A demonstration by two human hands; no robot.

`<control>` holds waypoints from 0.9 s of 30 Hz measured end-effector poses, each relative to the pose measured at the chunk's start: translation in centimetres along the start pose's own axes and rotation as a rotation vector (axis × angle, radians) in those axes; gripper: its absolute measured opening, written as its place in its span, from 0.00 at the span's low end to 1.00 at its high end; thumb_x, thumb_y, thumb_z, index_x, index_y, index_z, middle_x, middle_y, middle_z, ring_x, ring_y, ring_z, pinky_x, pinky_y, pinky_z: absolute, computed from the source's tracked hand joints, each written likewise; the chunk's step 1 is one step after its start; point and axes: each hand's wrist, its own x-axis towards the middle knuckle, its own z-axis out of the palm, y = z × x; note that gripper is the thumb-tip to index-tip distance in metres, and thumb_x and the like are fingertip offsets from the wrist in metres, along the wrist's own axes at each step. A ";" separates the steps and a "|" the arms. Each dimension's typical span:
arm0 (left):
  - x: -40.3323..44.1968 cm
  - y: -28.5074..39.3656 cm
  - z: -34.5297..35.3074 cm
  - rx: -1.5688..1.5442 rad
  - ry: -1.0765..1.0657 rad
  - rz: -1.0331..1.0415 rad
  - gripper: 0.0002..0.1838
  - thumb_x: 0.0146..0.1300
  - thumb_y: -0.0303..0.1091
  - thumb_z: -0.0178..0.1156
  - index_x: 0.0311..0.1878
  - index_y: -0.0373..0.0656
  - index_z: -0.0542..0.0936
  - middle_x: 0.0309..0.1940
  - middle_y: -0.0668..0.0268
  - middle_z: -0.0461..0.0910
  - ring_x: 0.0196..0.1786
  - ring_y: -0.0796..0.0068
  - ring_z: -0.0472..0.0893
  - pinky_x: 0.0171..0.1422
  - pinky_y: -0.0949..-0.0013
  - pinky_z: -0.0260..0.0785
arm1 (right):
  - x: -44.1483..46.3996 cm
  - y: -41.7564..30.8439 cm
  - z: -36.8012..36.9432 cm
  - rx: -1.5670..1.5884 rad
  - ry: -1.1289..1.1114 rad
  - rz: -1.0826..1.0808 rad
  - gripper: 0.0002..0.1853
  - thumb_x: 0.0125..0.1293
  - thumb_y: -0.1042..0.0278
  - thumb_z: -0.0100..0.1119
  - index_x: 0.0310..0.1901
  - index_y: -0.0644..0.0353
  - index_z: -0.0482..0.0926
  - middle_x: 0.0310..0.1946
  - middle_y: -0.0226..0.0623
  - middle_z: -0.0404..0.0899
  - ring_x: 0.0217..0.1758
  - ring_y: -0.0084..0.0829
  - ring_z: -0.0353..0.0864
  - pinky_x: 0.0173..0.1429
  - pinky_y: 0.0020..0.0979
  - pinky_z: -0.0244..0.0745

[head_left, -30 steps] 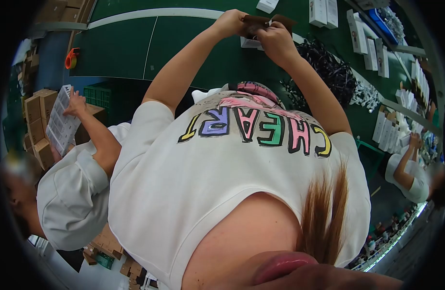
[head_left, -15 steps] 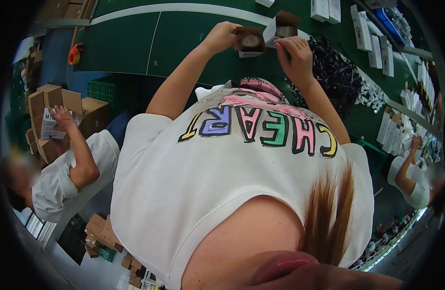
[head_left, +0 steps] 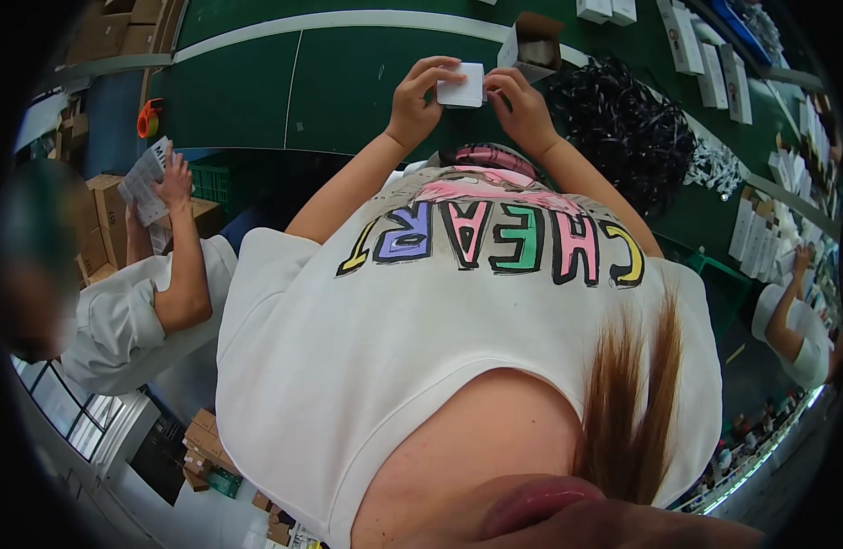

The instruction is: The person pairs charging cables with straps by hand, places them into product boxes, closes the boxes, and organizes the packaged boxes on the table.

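Observation:
A small white box (head_left: 460, 90) with a closed white top sits over the green table. My left hand (head_left: 419, 99) grips it from the left, with fingers across the top. At its right edge, my right hand (head_left: 522, 108) has its fingers bent and pinched against the box's side. Just behind my right hand stands a second box (head_left: 531, 60), white outside and brown inside, with its flap up and something pale in it.
Black shredded filler (head_left: 622, 133) is heaped right of my hands, with silvery shreds (head_left: 714, 169) beside it. White boxes (head_left: 682, 41) stand farther right. An orange tape dispenser (head_left: 149, 118) lies left. A co-worker's hand (head_left: 172, 178) holds a printed white carton.
The box in my left hand was open with its brown inside showing; now its white top is closed. My right hand has moved left to its edge. The co-worker at left has raised a carton.

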 end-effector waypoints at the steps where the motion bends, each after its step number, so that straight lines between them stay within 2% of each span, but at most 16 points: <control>1: -0.8 1.0 -0.5 -0.045 -0.019 -0.006 0.15 0.59 0.27 0.62 0.50 0.43 0.84 0.62 0.64 0.75 0.52 0.70 0.79 0.54 0.78 0.73 | 0.0 -0.9 -0.3 0.037 -0.003 -0.012 0.24 0.57 0.81 0.62 0.57 0.57 0.72 0.48 0.34 0.74 0.37 0.33 0.78 0.42 0.28 0.76; 5: -2.4 4.1 -1.7 -0.095 -0.102 -0.096 0.17 0.61 0.27 0.62 0.54 0.43 0.83 0.64 0.64 0.73 0.52 0.69 0.80 0.52 0.75 0.75 | -0.8 -3.8 -1.4 0.116 -0.016 0.014 0.29 0.57 0.81 0.63 0.61 0.56 0.68 0.47 0.35 0.75 0.37 0.33 0.79 0.43 0.27 0.76; 7: -3.0 6.0 -1.8 0.402 -0.080 0.212 0.20 0.62 0.29 0.62 0.58 0.45 0.80 0.66 0.62 0.72 0.52 0.70 0.80 0.49 0.73 0.77 | -1.0 -5.2 -1.8 0.168 -0.035 0.035 0.32 0.56 0.81 0.63 0.64 0.55 0.65 0.46 0.36 0.75 0.37 0.34 0.79 0.43 0.27 0.77; 13: -3.9 8.6 -1.4 0.523 -0.007 0.230 0.23 0.63 0.37 0.63 0.62 0.46 0.77 0.67 0.63 0.70 0.44 0.68 0.82 0.41 0.73 0.76 | -1.7 -7.5 -2.0 0.152 -0.002 0.105 0.35 0.56 0.80 0.64 0.66 0.54 0.63 0.45 0.37 0.76 0.37 0.34 0.79 0.43 0.28 0.77; 17: -4.7 9.0 -1.2 0.996 -0.092 0.342 0.33 0.58 0.39 0.69 0.67 0.47 0.71 0.66 0.61 0.71 0.41 0.66 0.82 0.38 0.71 0.77 | -2.1 -7.7 -1.8 0.175 0.022 0.122 0.32 0.56 0.78 0.65 0.64 0.54 0.67 0.46 0.36 0.76 0.36 0.34 0.79 0.41 0.27 0.76; 18: -4.8 9.3 -1.2 1.002 -0.090 0.343 0.33 0.58 0.39 0.69 0.67 0.47 0.71 0.66 0.61 0.71 0.41 0.66 0.82 0.38 0.71 0.77 | -2.2 -7.6 -1.8 0.178 0.024 0.117 0.32 0.56 0.78 0.65 0.64 0.54 0.67 0.46 0.36 0.76 0.36 0.34 0.79 0.41 0.27 0.76; 22: -5.0 10.2 -1.0 0.679 0.085 0.162 0.36 0.57 0.40 0.70 0.68 0.46 0.68 0.60 0.58 0.76 0.36 0.67 0.80 0.37 0.70 0.76 | -3.7 -6.1 -0.7 -0.211 0.043 -0.215 0.27 0.58 0.77 0.65 0.59 0.55 0.71 0.46 0.33 0.77 0.35 0.32 0.79 0.37 0.27 0.75; 23: -5.4 9.8 -0.8 0.667 0.064 0.165 0.36 0.57 0.40 0.70 0.68 0.46 0.68 0.60 0.58 0.76 0.36 0.67 0.80 0.37 0.70 0.76 | -4.3 -6.5 -1.1 -0.218 0.048 -0.193 0.27 0.58 0.77 0.65 0.59 0.55 0.71 0.46 0.33 0.77 0.35 0.32 0.79 0.37 0.27 0.75; 27: -5.2 6.0 -2.7 0.228 -0.142 -0.287 0.39 0.56 0.41 0.70 0.69 0.44 0.65 0.52 0.57 0.78 0.34 0.69 0.78 0.37 0.72 0.73 | -4.9 -7.4 -4.0 -0.170 0.086 -0.176 0.19 0.60 0.77 0.62 0.54 0.55 0.75 0.45 0.31 0.77 0.32 0.29 0.77 0.34 0.27 0.72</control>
